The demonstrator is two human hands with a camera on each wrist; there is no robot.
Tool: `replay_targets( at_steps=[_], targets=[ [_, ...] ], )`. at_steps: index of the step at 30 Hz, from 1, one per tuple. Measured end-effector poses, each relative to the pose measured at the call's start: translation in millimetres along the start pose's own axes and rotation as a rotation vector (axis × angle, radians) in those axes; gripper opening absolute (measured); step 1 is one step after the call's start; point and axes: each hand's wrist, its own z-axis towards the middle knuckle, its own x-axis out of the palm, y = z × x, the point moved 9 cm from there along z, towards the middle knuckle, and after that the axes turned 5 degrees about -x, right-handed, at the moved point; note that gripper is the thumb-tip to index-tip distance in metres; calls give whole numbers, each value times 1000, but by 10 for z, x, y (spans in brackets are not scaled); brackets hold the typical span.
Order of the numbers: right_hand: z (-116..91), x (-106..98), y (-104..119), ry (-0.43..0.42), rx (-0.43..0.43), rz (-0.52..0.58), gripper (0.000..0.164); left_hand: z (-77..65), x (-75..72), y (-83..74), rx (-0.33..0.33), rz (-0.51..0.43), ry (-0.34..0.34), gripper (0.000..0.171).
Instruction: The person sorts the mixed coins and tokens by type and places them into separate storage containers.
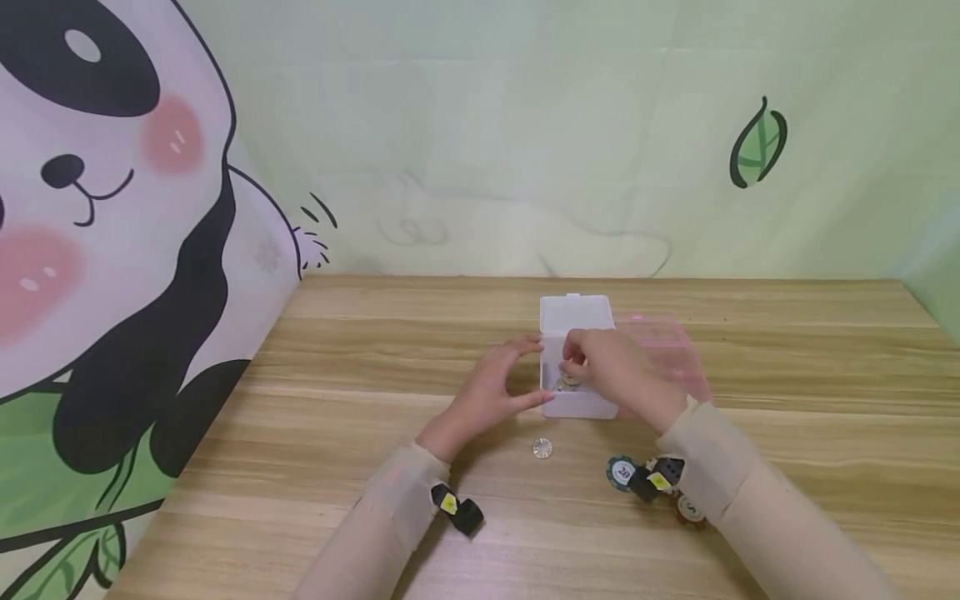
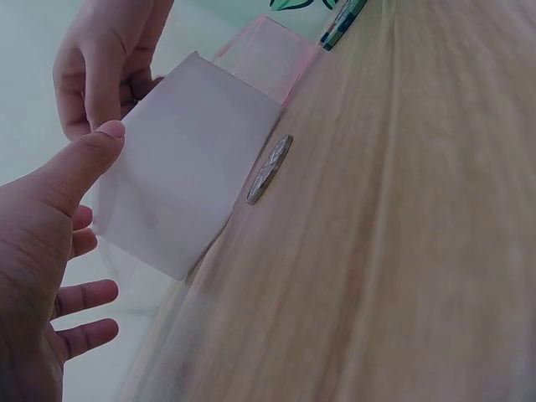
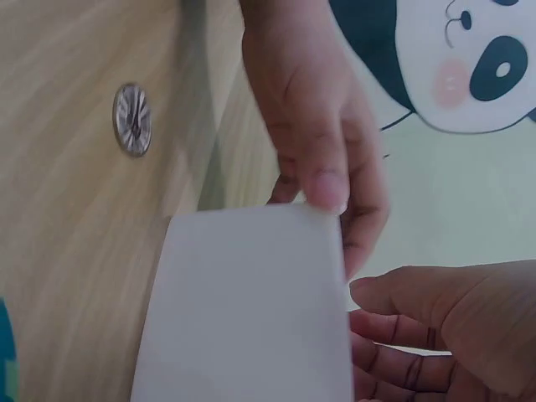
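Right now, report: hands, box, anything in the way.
Left hand gripping white box, lid up. Right hand over box, grip unclear. Silver disc in front, blocking neither hand.

1 white rectangular plastic box (image 1: 579, 406), 1 translucent pink plastic box (image 1: 678, 371), 1 loose round silver coin (image 1: 542, 448), boxed coins (image 1: 564, 386) overlapping, count unclear, 1 round green chip (image 1: 621, 473), 1 round red chip (image 1: 691, 510), 2 bare hands (image 1: 491, 385)

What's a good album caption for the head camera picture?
Left hand holding an open white box, right hand at its opening, a silvery disc lying in front.
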Motion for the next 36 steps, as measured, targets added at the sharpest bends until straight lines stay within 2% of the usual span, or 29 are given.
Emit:
replay_targets(
  at_steps=[9, 15, 22, 28, 36],
  targets=[
    [-236, -71, 203, -92, -118, 63, 9, -9, 7, 8, 7, -2, -4, 66],
    [-376, 10, 293, -79, -134, 96, 6, -16, -5, -8, 19, -1, -12, 65],
    [-494, 196, 364, -68, -171, 114, 5, -18, -13, -23, 24, -12, -13, 66],
    [-545, 404, 365, -39, -165, 74, 7, -13, -21, -31, 33, -4, -21, 66],
    [-572, 527, 395, -99, -190, -20, 15, -14, -18, -25, 32, -10, -26, 66]
  ],
)
